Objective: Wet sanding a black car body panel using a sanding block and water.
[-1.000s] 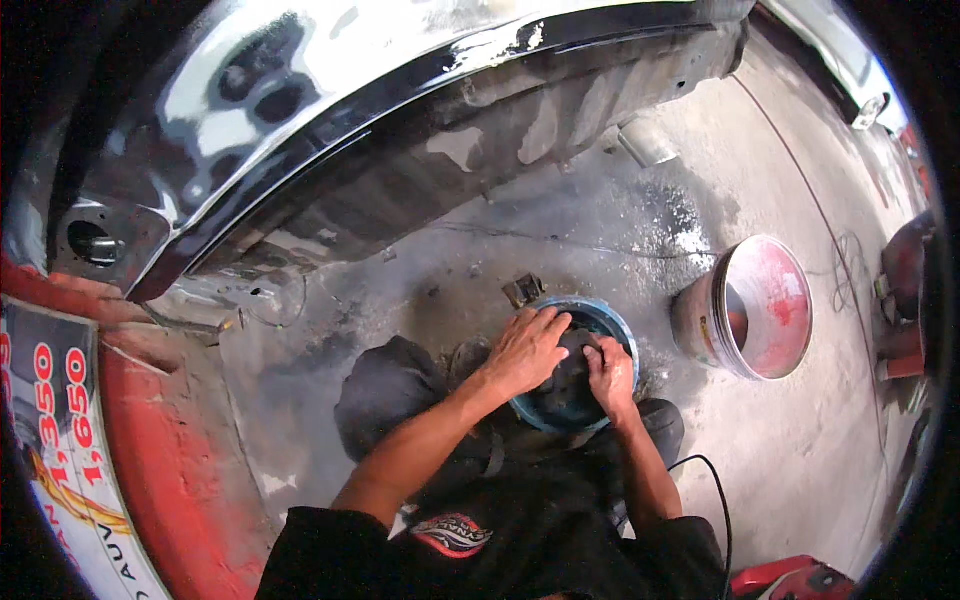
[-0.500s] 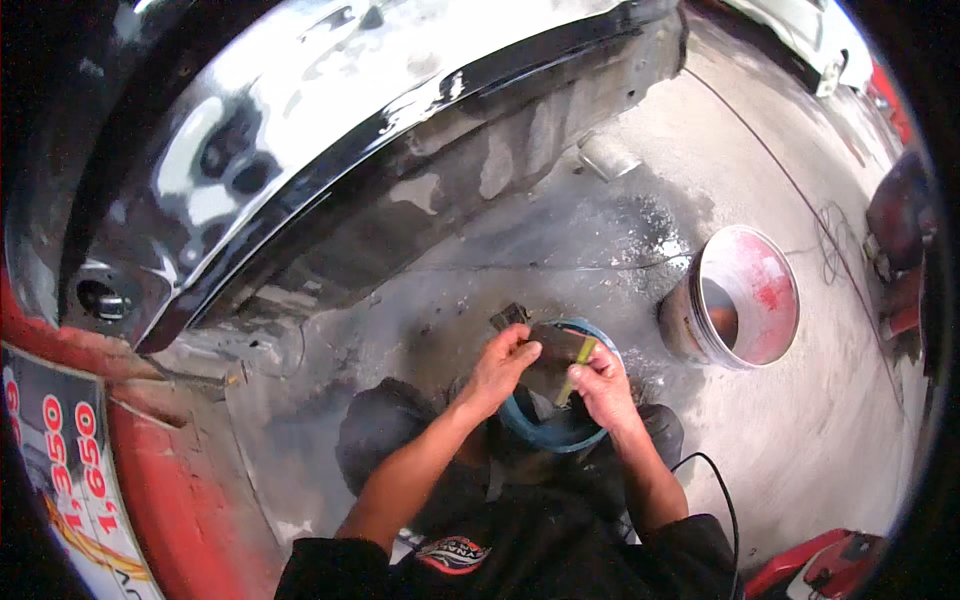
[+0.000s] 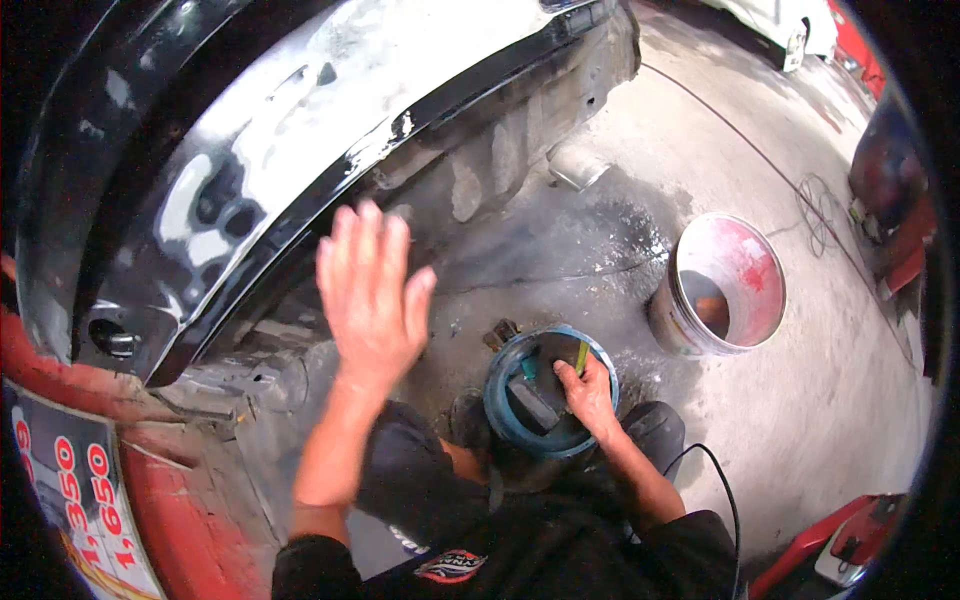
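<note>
Left hand [image 3: 370,300]: released from dark sheet [image 3: 556,350]; now raised, fingers spread, overlapping car panel [image 3: 320,110] in view; contact cannot be told.
Right hand [image 3: 588,395]: clamped on dark sheet, beside yellow strip [image 3: 583,352].
Blue basin [image 3: 497,425]: below right-hand grip.
Handling: now one-handed, apparently.

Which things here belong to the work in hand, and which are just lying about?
Seemingly in use:
Yellow-green strip, held in the right hand
Blue basin, under that hand
Dark block, inside the basin
Glossy panel, near the open left hand

Apparently just lying about:
Pale bucket
Whitish cylinder
Long cord
</note>
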The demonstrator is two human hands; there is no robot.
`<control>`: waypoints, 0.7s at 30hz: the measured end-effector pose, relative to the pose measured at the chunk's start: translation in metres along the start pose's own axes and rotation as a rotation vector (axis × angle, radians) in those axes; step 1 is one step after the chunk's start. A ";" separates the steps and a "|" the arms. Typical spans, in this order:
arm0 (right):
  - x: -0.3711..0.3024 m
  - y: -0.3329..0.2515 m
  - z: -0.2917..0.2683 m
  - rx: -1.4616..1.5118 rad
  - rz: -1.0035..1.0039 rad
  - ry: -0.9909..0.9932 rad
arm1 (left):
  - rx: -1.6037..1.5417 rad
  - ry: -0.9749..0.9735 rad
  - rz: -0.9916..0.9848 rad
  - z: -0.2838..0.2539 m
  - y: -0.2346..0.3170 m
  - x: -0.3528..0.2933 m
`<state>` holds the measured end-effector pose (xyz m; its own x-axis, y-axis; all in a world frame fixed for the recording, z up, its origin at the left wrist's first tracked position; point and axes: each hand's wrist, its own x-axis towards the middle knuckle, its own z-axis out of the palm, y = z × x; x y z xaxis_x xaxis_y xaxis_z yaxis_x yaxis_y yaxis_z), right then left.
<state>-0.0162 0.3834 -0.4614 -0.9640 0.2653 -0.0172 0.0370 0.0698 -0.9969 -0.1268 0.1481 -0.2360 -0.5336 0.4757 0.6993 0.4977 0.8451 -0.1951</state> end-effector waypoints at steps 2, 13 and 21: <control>-0.003 -0.004 -0.001 -0.026 0.046 -0.057 | 0.168 -0.001 0.008 -0.007 -0.026 0.029; 0.003 -0.038 0.010 0.081 -0.049 -0.008 | 0.151 -0.103 0.186 0.038 -0.023 0.068; 0.065 -0.159 0.075 -0.473 -0.882 0.193 | -1.148 -0.128 -0.467 0.010 0.043 -0.019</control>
<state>-0.1043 0.3173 -0.3093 -0.6404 0.0828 0.7636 -0.5257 0.6776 -0.5143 -0.1020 0.1773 -0.2643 -0.8507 0.2624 0.4555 0.5179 0.2691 0.8120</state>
